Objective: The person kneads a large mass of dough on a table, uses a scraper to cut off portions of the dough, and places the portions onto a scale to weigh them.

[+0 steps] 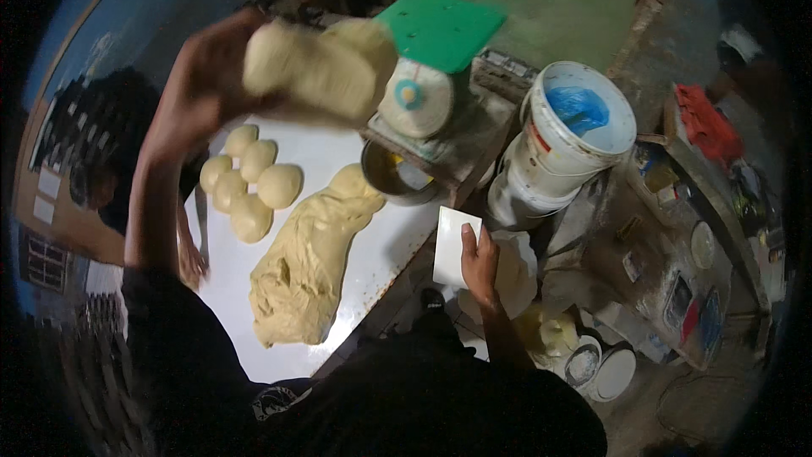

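My left hand [222, 68] is raised at upper left, closed on pale dough [313, 72], blurred by motion, beside the green platform [440, 21] of a weighing scale [419, 100]. My right hand [480, 267] grips a flat white scraper [450, 237] off the table's right edge. On the white tabletop [224, 288] lie several round dough balls [279, 186] and a long, lumpy mass of dough [300, 271]. A metal pan [393, 195] is behind the dough mass, beside the scale's stand.
A co-worker [101, 178] is at left, one hand [190, 258] at the tabletop. Right stand stacked white buckets [592, 144], the upper with blue plastic inside. Farther right are a red object [706, 123] and cluttered surfaces [651, 271]; several containers [609, 372] sit low at bottom right.
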A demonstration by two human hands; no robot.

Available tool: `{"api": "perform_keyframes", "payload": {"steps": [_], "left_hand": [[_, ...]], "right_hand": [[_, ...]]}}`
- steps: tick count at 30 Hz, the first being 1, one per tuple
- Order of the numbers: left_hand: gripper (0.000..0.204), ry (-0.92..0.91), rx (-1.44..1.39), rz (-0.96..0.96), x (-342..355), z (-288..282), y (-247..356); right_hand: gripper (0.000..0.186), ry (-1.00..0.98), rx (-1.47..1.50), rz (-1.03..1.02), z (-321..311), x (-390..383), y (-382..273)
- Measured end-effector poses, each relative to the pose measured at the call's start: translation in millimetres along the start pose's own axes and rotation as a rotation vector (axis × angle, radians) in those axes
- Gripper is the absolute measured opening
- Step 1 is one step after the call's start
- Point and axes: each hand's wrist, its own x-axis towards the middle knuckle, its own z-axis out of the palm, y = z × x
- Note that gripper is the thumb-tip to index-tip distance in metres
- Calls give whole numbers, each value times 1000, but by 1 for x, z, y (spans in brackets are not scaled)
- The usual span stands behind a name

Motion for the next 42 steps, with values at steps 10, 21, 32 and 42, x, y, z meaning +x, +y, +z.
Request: {"api": "perform_keyframes", "payload": {"steps": [10,21,32,42], "left_hand": [[81,-76,469,524,291,151,-132],[37,220,385,308,266,129,-145],[39,376,40,-157,100,149,-203],[39,535,102,20,109,212,-160]], "right_hand": [[44,286,-299,49,-92,-33,79],[46,280,-88,318,-98,-34,63],[61,277,-390,282,-100,32,21],[53,-28,135,163,-128,170,-127]]}}
